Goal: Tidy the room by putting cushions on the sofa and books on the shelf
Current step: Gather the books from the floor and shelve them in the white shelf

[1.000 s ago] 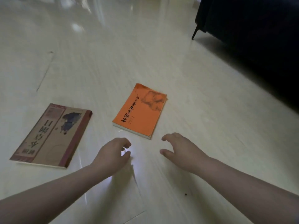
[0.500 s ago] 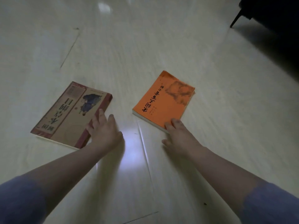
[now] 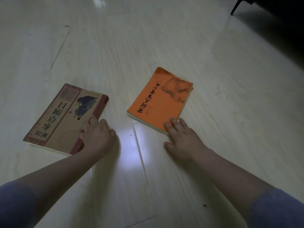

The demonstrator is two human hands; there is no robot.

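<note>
Tan book [image 3: 65, 117]: flat on pale floor [image 3: 164, 38], cover up, set at a slant, red spine edge turned toward the middle of the view. Far and left edges free, bare floor all along them. Near part of spine edge under left grip.

Orange book [image 3: 159, 102]: flat on floor, cover up, also slanted, right of tan book and apart from it. Strip of bare floor between the two. Pale page edge facing near-left. Far and right edges free.

Left grip [image 3: 97, 137]: bare hand, palm down, fingers fairly straight, laid across spine edge of tan book close to its near corner. One fingertip on the cover, the next past the edge toward the floor. Nothing pinched or lifted as far as can be seen; thumb hidden.

Right grip [image 3: 182, 140]: bare hand, palm down, fingers straight and slightly spread, tips resting on near corner of orange book. Thumb splayed out to the side on the floor, off the book. Nothing clasped.

Surroundings: wide open floor beyond and beside both books, thin seam lines across it, bright reflection between the two grips. Dark furniture piece [image 3: 279, 22] at top right, one slim leg showing, well apart from orange book. Small dark speck [image 3: 204, 205] on floor near right forearm.
</note>
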